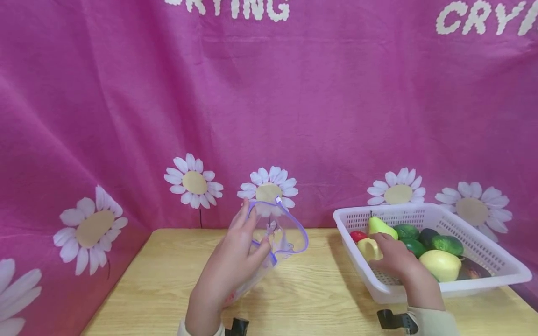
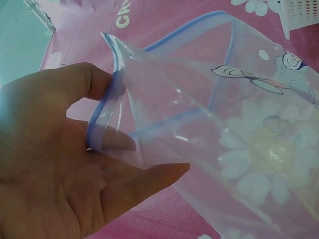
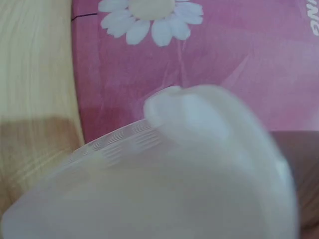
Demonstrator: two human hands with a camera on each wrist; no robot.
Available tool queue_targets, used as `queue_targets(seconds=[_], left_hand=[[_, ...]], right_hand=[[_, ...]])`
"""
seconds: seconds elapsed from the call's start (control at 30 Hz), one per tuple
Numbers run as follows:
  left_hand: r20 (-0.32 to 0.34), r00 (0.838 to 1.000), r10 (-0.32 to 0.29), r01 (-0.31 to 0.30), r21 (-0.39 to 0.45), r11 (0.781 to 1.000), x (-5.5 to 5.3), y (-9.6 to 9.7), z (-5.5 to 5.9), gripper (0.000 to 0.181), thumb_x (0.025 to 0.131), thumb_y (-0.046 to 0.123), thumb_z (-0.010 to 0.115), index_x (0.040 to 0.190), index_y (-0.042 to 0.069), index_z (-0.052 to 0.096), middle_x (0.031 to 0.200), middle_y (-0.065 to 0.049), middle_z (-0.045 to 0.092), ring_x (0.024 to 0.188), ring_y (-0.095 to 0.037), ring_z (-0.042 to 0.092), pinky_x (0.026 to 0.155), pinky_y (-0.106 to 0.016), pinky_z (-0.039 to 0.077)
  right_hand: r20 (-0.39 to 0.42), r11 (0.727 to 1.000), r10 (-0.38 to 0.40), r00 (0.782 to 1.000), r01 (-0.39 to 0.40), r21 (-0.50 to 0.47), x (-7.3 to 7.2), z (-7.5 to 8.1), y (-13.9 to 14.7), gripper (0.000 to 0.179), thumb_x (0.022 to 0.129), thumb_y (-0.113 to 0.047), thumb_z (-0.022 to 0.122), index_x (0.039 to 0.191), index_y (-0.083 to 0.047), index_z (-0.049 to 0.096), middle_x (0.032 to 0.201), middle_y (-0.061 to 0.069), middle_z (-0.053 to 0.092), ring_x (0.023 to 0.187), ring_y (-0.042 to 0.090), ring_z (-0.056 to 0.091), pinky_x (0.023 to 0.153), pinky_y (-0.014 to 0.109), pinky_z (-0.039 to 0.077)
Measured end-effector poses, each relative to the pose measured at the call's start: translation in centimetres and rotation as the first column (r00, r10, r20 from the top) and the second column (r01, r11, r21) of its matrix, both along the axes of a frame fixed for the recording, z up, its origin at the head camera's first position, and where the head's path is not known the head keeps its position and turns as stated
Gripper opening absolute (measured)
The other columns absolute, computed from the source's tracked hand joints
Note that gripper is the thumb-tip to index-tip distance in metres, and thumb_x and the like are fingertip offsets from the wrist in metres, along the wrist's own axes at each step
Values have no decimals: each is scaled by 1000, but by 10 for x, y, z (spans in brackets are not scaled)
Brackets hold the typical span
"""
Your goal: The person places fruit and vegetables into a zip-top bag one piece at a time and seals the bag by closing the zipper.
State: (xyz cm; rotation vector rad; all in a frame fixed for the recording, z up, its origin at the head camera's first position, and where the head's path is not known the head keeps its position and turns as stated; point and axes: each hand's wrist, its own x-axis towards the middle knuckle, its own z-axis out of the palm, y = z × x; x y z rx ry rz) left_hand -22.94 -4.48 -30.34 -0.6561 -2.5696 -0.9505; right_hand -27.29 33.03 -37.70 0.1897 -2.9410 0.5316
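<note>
My left hand (image 1: 237,254) holds a clear zip bag (image 1: 290,233) with a purple-blue edge and printed cartoon figures, its mouth spread apart. In the left wrist view, the thumb and fingers of my left hand (image 2: 60,149) lie on both sides of the bag's blue edge (image 2: 102,109). Inside the white basket (image 1: 370,284), my right hand (image 1: 395,256) has its thumb and fingers around a yellow fruit (image 1: 367,249) at the left side. Its palm side is hidden. A blurred pale shape fills much of the right wrist view and covers the grip.
Also in the basket are a green pear (image 1: 381,227), a red piece (image 1: 357,235), a lemon (image 1: 440,266), several dark green vegetables (image 1: 447,244) and a dark purple one (image 1: 472,269). The wooden table (image 1: 319,298) meets a pink cloth (image 1: 319,116) at its back and left.
</note>
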Motion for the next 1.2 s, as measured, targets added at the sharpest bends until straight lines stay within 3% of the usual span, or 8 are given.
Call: queue_targets(seconds=[0.17, 0.3, 0.43, 0.6, 0.73, 0.93, 1.13, 1.2], left_hand=[[-15, 1000, -8, 8, -2, 1000, 0, -1, 1, 65, 98, 26, 60, 151, -5, 41, 169, -12, 11, 154, -34, 19, 84, -38, 58], [-19, 1000, -10, 10, -4, 1000, 0, -1, 2, 65, 98, 25, 60, 152, -5, 41, 169, -12, 11, 154, -32, 18, 79, -35, 58], [-33, 999, -11, 10, -7, 1000, -1, 0, 4, 64, 97, 25, 60, 151, -4, 42, 169, -12, 12, 154, -31, 19, 84, -39, 58], [-33, 999, -14, 14, -6, 1000, 0, -1, 4, 64, 97, 25, 59, 151, -5, 42, 169, -14, 13, 154, -30, 18, 102, -51, 50], [-30, 999, -10, 10, -7, 1000, 0, -2, 4, 65, 97, 26, 59, 152, -4, 41, 169, -14, 12, 154, -30, 20, 93, -44, 55], [-25, 1000, -4, 4, 2, 1000, -1, -3, 4, 66, 96, 24, 60, 152, -4, 41, 169, -14, 13, 146, -29, 36, 71, -32, 53], [-27, 1000, -4, 4, 5, 1000, 0, -3, 4, 65, 95, 23, 60, 152, -5, 41, 168, -16, 14, 144, -29, 40, 69, -30, 52], [-15, 1000, -4, 4, 8, 1000, 0, -4, 4, 66, 96, 23, 60, 153, -4, 40, 169, -15, 13, 123, -27, 59, 63, -28, 51]], right_hand=[[16, 1000, 18, 1000, -18, 17, -4, -7, 4, 68, 79, -19, 80, 134, 11, 54, 132, 40, 51, 117, 60, 51, 96, 68, 44], [31, 998, -22, 999, 21, 57, -2, -8, 7, 68, 78, -21, 79, 134, 10, 55, 128, 39, 49, 111, 59, 49, 87, 69, 47], [28, 996, -69, 997, 67, 64, -4, -7, 8, 60, 73, -20, 78, 125, 6, 61, 122, 35, 49, 103, 54, 46, 79, 67, 48], [54, 1000, -28, 998, 28, 8, -7, -11, 7, 51, 69, -8, 77, 115, 4, 58, 115, 30, 57, 95, 45, 53, 82, 59, 48], [146, 1000, -1, 989, 4, -19, -8, -14, 5, 48, 74, 3, 68, 120, 4, 55, 107, 24, 60, 93, 37, 57, 86, 55, 48], [173, 999, 2, 985, -9, 38, -7, -16, 2, 39, 83, 1, 62, 122, 2, 61, 112, 31, 60, 104, 47, 60, 92, 64, 47], [156, 999, 19, 988, -25, 40, -6, -17, 2, 39, 80, 1, 65, 119, 1, 63, 113, 28, 63, 104, 44, 61, 92, 62, 47], [156, 999, 29, 987, -34, 30, -6, -16, 2, 41, 78, 2, 66, 118, 1, 63, 110, 26, 64, 102, 42, 61, 91, 61, 47]])
